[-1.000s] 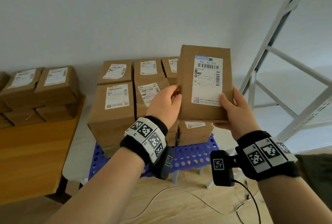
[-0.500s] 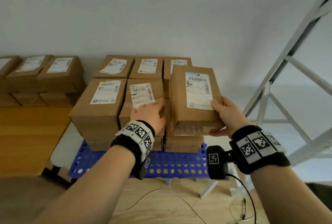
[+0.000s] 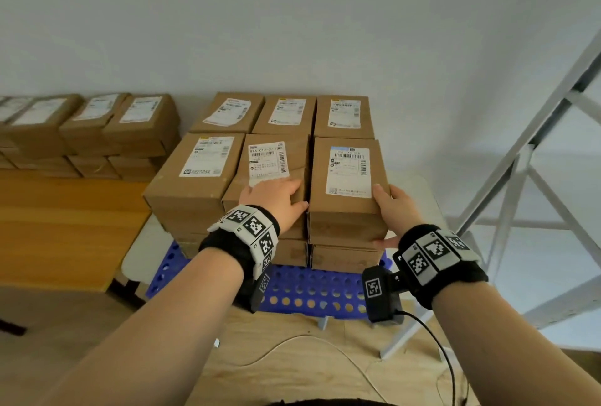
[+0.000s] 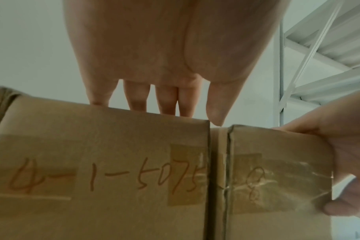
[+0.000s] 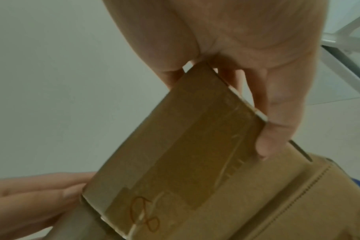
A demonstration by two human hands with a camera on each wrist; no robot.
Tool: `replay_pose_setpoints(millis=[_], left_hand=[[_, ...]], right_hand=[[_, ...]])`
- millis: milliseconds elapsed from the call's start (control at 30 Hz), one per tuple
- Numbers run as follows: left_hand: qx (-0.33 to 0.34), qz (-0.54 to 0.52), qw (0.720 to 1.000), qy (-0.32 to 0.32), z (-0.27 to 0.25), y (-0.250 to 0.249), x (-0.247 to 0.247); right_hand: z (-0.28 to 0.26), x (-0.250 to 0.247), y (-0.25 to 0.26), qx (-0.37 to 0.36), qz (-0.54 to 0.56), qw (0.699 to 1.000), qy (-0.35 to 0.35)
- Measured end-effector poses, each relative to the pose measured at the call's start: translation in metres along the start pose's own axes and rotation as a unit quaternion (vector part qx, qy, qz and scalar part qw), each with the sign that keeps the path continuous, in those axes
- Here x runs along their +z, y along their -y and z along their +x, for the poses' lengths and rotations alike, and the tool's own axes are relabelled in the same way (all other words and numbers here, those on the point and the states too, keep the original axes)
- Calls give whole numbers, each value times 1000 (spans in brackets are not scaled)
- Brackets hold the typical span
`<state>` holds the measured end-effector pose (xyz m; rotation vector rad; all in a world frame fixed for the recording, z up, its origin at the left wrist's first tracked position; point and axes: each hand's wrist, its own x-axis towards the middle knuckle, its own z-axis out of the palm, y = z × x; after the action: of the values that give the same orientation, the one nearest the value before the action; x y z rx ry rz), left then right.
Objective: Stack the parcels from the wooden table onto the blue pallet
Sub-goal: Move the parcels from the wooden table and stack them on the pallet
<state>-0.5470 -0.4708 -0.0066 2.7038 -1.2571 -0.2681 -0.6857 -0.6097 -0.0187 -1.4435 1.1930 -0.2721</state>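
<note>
The right hand (image 3: pixel 395 207) grips the near right corner of the parcel (image 3: pixel 348 177), thumb on top and fingers below, seating it on the front right stack on the blue pallet (image 3: pixel 312 288), while the left hand (image 3: pixel 276 199) lies flat on the neighbouring box (image 3: pixel 270 164), apparently to steady it.

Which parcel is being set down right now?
On the blue pallet, look at the front row of the parcel stack. The parcel at its right end is the only one gripped by the right hand, and its label has a blue strip on top.
</note>
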Motion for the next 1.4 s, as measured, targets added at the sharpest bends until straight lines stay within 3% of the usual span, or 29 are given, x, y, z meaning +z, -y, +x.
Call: replay_pose_setpoints(millis=[267, 833, 933, 1067, 1167, 1267, 1400], left_hand=[[-1, -35, 999, -26, 16, 2, 6], [21, 6, 999, -34, 23, 7, 19], [23, -17, 998, -48, 22, 9, 16], [30, -55, 994, -95, 19, 17, 8], [5, -49, 993, -110, 20, 33, 2], [-28, -1, 992, -125, 19, 51, -1], [-90, 24, 994, -60, 13, 62, 0]], right_hand=[[5, 3, -4, 0, -29, 999, -28], [8, 7, -3, -23, -103, 992, -63], [3, 10, -3, -56, -236, 963, -121], [-12, 31, 10, -187, -368, 897, -160], [-14, 54, 22, -258, -396, 873, -117], [-15, 76, 24, -283, -420, 860, -60], [-15, 95, 19, -279, -467, 839, -23]])
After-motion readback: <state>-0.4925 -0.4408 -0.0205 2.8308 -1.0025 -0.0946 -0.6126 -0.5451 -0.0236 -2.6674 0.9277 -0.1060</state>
